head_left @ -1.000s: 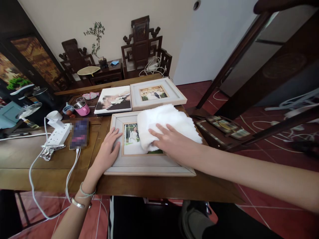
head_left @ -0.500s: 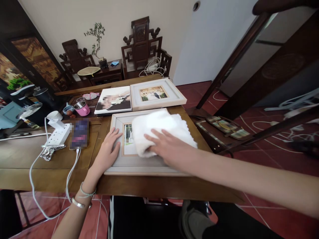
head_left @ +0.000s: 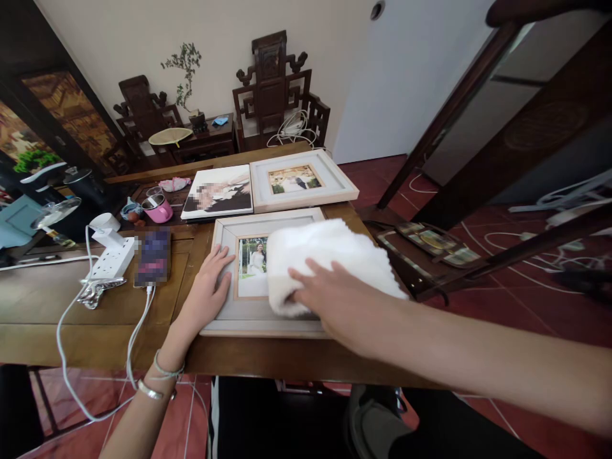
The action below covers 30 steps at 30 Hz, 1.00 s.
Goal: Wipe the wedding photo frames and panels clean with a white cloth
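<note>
A pale wooden picture frame (head_left: 268, 328) lies flat near the front edge of the wooden table, with a photo (head_left: 252, 258) in its middle. My left hand (head_left: 208, 287) rests on the frame's left side, fingers stretched out. Folded white fluffy cloth (head_left: 329, 248) covers the right part of the frame and photo. My right hand (head_left: 342, 303) presses on this cloth from above and grips its near fold, the thumb partly tucked into it. Under the cloth, the frame's right side is hidden.
Behind lie a second framed picture (head_left: 329, 182) and a photo panel (head_left: 217, 191). To the left are a phone (head_left: 153, 255) on a charging cable, a white power strip (head_left: 112, 261) and a pink cup (head_left: 157, 209). A dark wooden chair (head_left: 430, 255) stands at the right.
My right hand has slid the white cloth to the right and slightly nearer, uncovering more of the photo. My left hand has stayed in place on the frame.
</note>
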Tool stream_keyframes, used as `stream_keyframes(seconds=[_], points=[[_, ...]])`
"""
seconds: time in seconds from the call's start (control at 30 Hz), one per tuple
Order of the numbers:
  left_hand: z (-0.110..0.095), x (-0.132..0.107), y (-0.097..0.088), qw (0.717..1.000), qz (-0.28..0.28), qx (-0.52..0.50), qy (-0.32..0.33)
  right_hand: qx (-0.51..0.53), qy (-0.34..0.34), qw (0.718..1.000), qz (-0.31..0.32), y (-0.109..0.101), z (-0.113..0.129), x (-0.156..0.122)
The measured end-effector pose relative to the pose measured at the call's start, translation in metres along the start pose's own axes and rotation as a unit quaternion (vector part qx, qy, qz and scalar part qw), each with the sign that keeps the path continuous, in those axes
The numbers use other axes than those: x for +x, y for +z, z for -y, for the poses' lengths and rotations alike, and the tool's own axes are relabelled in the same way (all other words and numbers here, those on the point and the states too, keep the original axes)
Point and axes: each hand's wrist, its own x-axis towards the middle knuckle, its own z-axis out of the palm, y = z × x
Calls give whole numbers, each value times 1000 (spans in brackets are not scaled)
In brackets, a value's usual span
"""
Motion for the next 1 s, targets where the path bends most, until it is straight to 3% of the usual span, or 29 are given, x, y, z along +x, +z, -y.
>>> stream_keyframes(seconds=[0.13, 0.23, 0.33, 0.47, 0.6, 0.7, 0.8, 0.9, 1.0], points=[[0, 0, 0, 1000, 2, 4, -1, 34, -72, 996, 29, -3, 33, -19], [0, 0, 0, 1000, 1, 4, -2, 48, -67, 996, 36, 3, 34, -16], [1, 0, 0, 1000, -1, 1, 1, 38, -37, 999, -5, 10, 9, 0], [1, 0, -1, 1000, 1, -7, -4, -53, 16, 993, -100, 18, -44, 29], [0, 0, -1, 1000, 1, -8, -8, -108, 48, 986, -114, 17, -72, 41], [0, 0, 0, 1000, -2, -10, -3, -116, 49, 990, -71, 10, -55, 28], [0, -1, 1, 1000, -5, -6, 1, -80, 51, 995, 1, -3, -17, 6], [1, -1, 1, 1000, -4, 0, 1, -7, -13, 998, 69, -10, 17, -13], [1, 0, 1, 1000, -2, 2, 1, 17, -40, 998, 35, 0, 28, -17]])
